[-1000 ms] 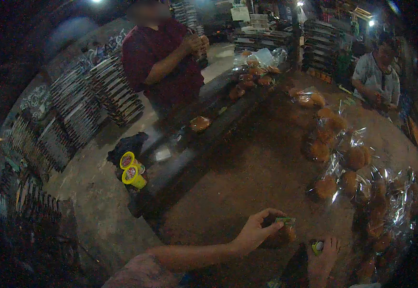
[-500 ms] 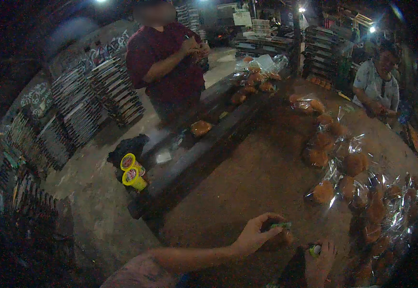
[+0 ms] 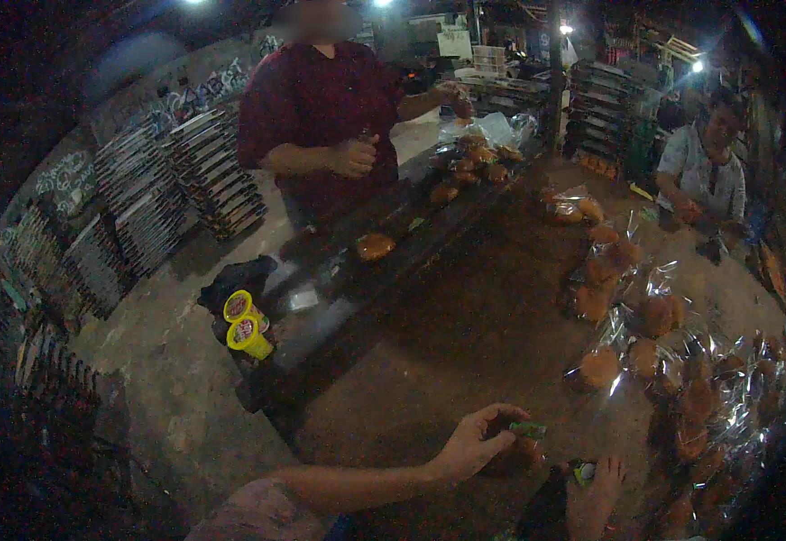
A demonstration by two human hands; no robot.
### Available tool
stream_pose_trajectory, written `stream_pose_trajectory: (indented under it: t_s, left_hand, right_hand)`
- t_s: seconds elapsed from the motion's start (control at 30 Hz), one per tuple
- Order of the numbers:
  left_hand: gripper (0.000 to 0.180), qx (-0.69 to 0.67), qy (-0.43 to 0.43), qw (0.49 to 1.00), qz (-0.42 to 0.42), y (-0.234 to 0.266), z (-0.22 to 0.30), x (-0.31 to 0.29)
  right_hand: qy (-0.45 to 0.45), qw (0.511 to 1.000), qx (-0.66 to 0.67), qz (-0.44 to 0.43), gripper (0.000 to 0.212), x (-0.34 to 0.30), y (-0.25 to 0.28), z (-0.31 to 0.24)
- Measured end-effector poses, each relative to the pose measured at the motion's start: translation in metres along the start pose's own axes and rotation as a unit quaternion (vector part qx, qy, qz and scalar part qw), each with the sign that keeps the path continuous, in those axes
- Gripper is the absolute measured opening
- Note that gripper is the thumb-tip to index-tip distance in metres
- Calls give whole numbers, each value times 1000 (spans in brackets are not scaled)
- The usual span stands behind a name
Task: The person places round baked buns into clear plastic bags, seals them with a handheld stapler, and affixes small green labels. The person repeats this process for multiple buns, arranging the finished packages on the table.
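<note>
My left hand reaches in from the lower left, its thumb and fingers pinching a small green strip. Just under the strip is a brown bun, partly hidden in the dimness. To the right, low in the view, my right hand is curled around a small round green-and-white thing; its kind is too small and dark to make out. Several brown buns in clear plastic bags lie to the right of my hands on the brown tabletop.
Across the dark bench, a person in a dark red shirt stands near bagged buns. Two yellow-rimmed cups and a black bag sit at its left end. Another person in a light shirt works at far right.
My left hand still pinches the green strip, which now shows more. The person in red has lowered one hand and stretched the other toward the far buns. My right hand has shifted slightly left.
</note>
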State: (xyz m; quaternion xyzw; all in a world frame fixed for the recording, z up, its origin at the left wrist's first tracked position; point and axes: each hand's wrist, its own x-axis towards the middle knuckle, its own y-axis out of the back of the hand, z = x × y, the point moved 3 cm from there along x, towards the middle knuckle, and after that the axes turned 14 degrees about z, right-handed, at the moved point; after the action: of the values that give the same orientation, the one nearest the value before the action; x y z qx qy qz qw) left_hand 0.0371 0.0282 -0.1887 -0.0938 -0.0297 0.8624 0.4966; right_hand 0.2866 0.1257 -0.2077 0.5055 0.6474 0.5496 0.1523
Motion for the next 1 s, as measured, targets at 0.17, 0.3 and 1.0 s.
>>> stream_pose_trajectory:
  t_s: [0.17,0.3,1.0]
  left_hand:
    - [29,2,8,999,33,-1,4,0]
    - [28,15,-36,998,57,5,1,0]
    - [29,-99,-115,986,63,7,-17,18]
  right_hand:
    - [-37,997,-53,32,53,5,2,-10]
    - [-100,995,3,-11,51,9,2,-25]
    - [101,925,363,53,34,26,-3,-63]
